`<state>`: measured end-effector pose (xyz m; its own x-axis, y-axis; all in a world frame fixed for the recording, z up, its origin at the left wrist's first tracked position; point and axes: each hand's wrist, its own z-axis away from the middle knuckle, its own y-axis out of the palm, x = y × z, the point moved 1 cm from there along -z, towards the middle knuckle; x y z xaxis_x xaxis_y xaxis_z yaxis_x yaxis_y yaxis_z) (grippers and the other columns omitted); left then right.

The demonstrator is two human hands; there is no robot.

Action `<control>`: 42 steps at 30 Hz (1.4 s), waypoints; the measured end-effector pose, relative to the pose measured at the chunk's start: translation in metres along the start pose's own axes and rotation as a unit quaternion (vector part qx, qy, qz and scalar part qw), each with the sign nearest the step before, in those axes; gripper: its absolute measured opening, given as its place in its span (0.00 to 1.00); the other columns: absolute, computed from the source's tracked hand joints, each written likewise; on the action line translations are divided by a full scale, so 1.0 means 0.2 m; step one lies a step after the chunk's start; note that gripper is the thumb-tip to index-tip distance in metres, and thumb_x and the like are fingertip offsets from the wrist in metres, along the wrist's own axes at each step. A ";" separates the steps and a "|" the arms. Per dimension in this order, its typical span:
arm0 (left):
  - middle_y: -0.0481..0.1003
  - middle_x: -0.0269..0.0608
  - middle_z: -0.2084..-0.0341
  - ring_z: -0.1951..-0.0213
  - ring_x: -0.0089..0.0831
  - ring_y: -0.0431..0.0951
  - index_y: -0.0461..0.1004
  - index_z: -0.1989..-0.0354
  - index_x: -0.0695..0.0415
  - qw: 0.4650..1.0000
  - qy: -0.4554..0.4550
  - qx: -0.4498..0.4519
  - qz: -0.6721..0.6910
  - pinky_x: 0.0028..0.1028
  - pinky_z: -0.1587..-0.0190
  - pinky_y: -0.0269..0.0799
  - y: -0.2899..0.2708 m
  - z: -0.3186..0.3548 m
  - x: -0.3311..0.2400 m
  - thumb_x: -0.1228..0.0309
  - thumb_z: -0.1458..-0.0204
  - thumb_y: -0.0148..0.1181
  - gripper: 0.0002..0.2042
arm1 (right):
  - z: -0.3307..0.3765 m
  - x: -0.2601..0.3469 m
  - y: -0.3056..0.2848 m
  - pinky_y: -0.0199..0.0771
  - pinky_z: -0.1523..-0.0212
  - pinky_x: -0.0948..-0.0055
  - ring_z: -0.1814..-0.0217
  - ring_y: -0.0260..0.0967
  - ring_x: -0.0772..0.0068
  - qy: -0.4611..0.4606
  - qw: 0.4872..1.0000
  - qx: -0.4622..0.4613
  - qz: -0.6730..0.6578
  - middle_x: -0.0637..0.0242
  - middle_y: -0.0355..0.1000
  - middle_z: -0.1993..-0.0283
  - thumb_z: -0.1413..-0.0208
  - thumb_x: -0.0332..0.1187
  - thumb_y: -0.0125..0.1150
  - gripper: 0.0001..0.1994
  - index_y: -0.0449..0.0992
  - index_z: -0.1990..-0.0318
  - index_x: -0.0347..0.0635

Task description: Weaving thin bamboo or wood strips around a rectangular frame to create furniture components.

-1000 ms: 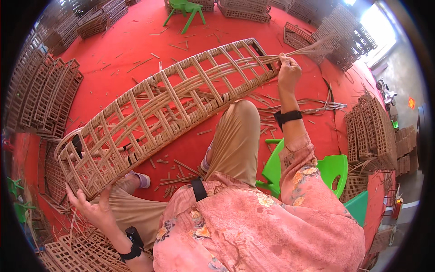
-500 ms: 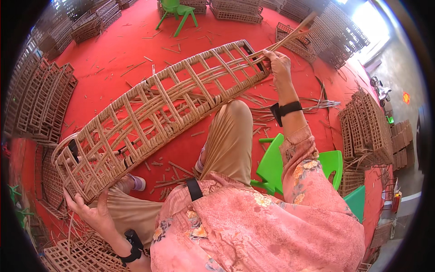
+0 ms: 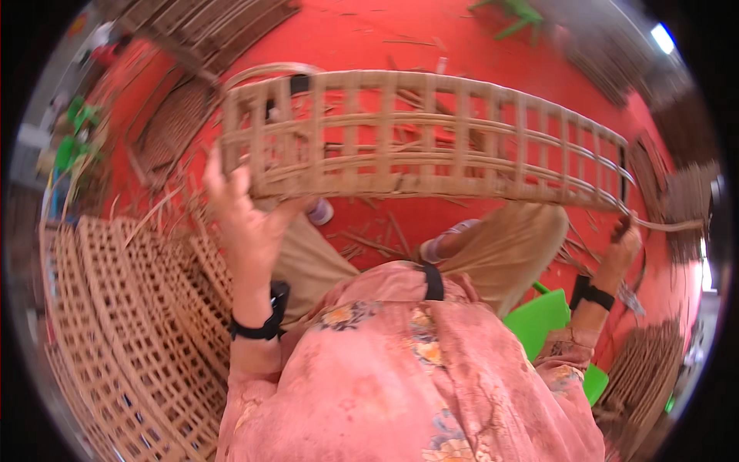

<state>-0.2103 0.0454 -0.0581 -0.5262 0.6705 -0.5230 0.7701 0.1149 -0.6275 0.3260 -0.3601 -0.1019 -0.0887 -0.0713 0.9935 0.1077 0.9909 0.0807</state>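
Observation:
A long, light-brown woven basket [image 3: 400,186] with an open lattice is held up in front of me, above my knees, its long side toward me. Its left lower corner is gripped by my left hand [image 3: 250,219], fingers curled behind the edge and thumb stretched along it. At the basket's right end, the fingers of my right hand [image 3: 622,245] are closed near the corner, where pale weaving strands [image 3: 670,225] stick out to the right. Blur hides exactly how the right fingertips meet the strands. Dark patches show at both ends of the basket.
Stacked lattice pieces [image 3: 123,323] stand close on my left, and more stacks [image 3: 643,369] are at the right. A green plastic chair [image 3: 539,323] is beside my right knee; a green stool [image 3: 516,17] stands far off. Strand scraps litter the red floor [image 3: 362,46].
My view has swung left. The basket has gone from a steep slant to nearly level, its right end lower, with both hands still at its ends.

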 end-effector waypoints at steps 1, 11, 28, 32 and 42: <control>0.57 0.55 0.30 0.29 0.51 0.58 0.75 0.42 0.55 1.000 -0.013 0.009 0.001 0.45 0.30 0.55 -0.02 0.00 0.01 0.46 0.65 0.80 0.41 | -0.06 -0.01 0.03 0.57 0.80 0.81 0.79 0.65 0.82 -0.009 1.000 -0.008 0.028 0.75 0.71 0.76 0.37 0.46 0.65 0.13 0.79 0.67 0.47; 0.67 0.49 0.38 0.37 0.40 0.70 0.71 0.39 0.57 0.970 -0.093 -0.027 0.222 0.39 0.40 0.73 -0.21 0.08 0.15 0.56 0.55 0.77 0.36 | 0.65 0.45 0.36 0.68 0.70 0.78 0.68 0.70 0.81 -0.250 0.920 0.105 0.283 0.70 0.78 0.66 0.34 0.39 0.60 0.12 0.84 0.57 0.41; 0.68 0.47 0.42 0.43 0.45 0.68 0.78 0.41 0.45 0.990 0.113 0.003 -0.080 0.45 0.42 0.63 -0.12 0.02 -0.01 0.60 0.56 0.74 0.29 | 2.03 0.50 1.48 0.67 0.47 0.58 0.49 0.68 0.56 -0.545 0.637 0.520 0.162 0.63 0.69 0.55 0.63 0.32 0.76 0.25 0.78 0.52 0.45; 0.73 0.39 0.48 0.47 0.39 0.71 0.81 0.47 0.43 0.978 0.172 0.005 -0.114 0.40 0.47 0.63 -0.13 -0.03 0.03 0.65 0.61 0.75 0.26 | 2.04 0.50 1.49 0.68 0.48 0.58 0.50 0.68 0.55 -0.543 0.637 0.519 0.172 0.63 0.69 0.57 0.62 0.30 0.75 0.24 0.78 0.52 0.47; 0.75 0.32 0.66 0.60 0.35 0.73 0.86 0.58 0.46 0.967 0.240 -0.076 -0.040 0.37 0.52 0.65 -0.07 -0.05 0.11 0.69 0.62 0.74 0.17 | 2.07 0.31 1.48 0.67 0.54 0.65 0.59 0.69 0.66 -0.608 0.672 0.413 0.089 0.69 0.68 0.62 0.61 0.28 0.72 0.19 0.82 0.57 0.48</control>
<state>-0.2286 0.0664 -0.0546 -0.3869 0.9135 -0.1261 0.7973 0.2627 -0.5434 -0.0575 -0.0241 -0.0503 -0.9452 -0.2948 0.1406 -0.3180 0.7329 -0.6015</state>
